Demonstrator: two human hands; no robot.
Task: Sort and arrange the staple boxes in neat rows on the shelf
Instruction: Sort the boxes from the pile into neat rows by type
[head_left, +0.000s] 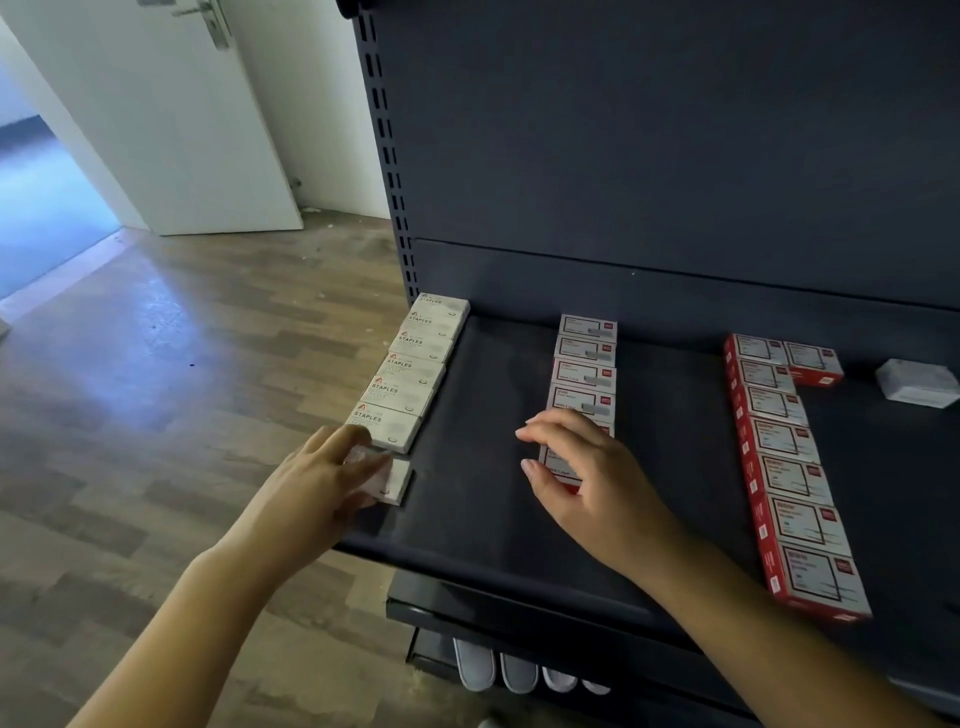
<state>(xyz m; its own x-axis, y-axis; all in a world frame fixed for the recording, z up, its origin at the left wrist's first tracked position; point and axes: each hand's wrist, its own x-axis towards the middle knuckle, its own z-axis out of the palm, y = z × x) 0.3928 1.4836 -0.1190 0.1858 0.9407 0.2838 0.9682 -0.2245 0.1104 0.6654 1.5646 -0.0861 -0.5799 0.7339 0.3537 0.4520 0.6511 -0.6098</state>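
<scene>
On the dark shelf (483, 499) stand three rows of staple boxes. Cream boxes marked STAPLES (410, 371) run along the left edge. Pink-and-white boxes (587, 364) form a middle row, and red-and-white boxes (784, 452) form the right row, with one extra red box (813, 361) beside its far end. My left hand (322, 478) holds a cream box (397, 480) at the near end of the left row. My right hand (576, 467) grips the nearest box of the middle row (561, 467) between thumb and fingers.
A lone white box (917, 382) lies at the far right of the shelf. A lower shelf (519, 623) juts out beneath, with pale shoes (498, 670) under it. Wood floor and a white door (171, 130) lie to the left.
</scene>
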